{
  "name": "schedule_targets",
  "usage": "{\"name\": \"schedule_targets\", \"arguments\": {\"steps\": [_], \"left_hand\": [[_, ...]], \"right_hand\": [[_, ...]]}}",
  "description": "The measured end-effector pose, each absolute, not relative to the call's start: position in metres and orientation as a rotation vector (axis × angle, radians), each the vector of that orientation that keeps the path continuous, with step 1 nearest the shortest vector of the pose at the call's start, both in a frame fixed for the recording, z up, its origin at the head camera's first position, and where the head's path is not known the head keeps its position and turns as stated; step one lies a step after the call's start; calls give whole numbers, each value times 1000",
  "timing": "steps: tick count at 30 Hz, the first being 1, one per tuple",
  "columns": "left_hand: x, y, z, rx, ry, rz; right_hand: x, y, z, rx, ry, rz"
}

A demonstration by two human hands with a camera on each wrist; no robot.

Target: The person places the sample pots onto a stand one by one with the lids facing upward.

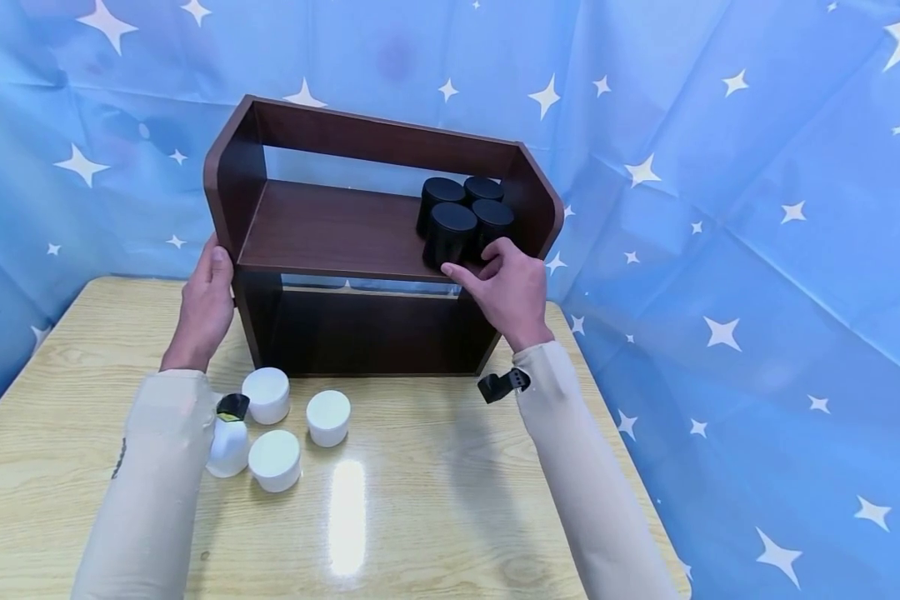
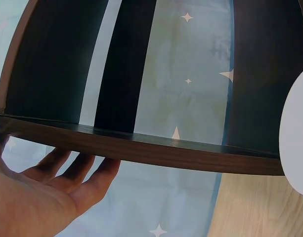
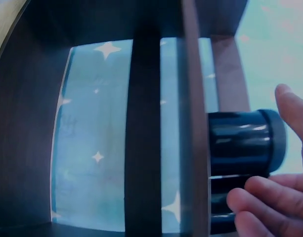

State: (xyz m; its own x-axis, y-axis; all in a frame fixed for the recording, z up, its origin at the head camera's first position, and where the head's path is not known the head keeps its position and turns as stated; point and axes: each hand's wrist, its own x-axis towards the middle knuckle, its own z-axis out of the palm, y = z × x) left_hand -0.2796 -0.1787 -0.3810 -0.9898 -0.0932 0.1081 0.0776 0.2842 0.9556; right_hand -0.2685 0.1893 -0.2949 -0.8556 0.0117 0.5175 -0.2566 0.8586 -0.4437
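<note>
A dark brown two-tier wooden shelf (image 1: 330, 229) stands on the table. Several black cylindrical jars (image 1: 453, 221) with lids are grouped at the right end of its upper board. My right hand (image 1: 512, 287) is at the front pair, thumb by the nearer-left jar and fingertips by the one on its right. In the right wrist view the thumb stands apart from the fingers, beside a black jar (image 3: 240, 143). My left hand (image 1: 204, 300) rests against the outer side of the shelf's left panel; its fingertips touch that panel's edge (image 2: 156, 155) in the left wrist view.
Several white lidded jars (image 1: 328, 417) sit on the light wood table (image 1: 405, 508) in front of the shelf's left half, one partly behind the left sleeve (image 1: 157, 475). A blue star-printed curtain (image 1: 720, 250) hangs behind and along the right side.
</note>
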Motion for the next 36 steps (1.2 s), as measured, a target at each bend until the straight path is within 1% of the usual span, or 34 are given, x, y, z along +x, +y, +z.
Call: {"name": "schedule_targets", "arguments": {"steps": [7,13,27,36], "left_hand": [[-280,-178,-381,22,-2410,-1790],[-281,-179,-381,24,-2403,-1804],[-282,-178,-380,31,-2415,-1805],[-282,-180,-381,28,-2405,-1817]], "right_hand": [[-252,194,-298,234,-2497,863],[-240,194,-309,252,-2433,948],[-226,173,-359,309,-2349,1183],[-220,161,-382,384,-2370,1357]]}}
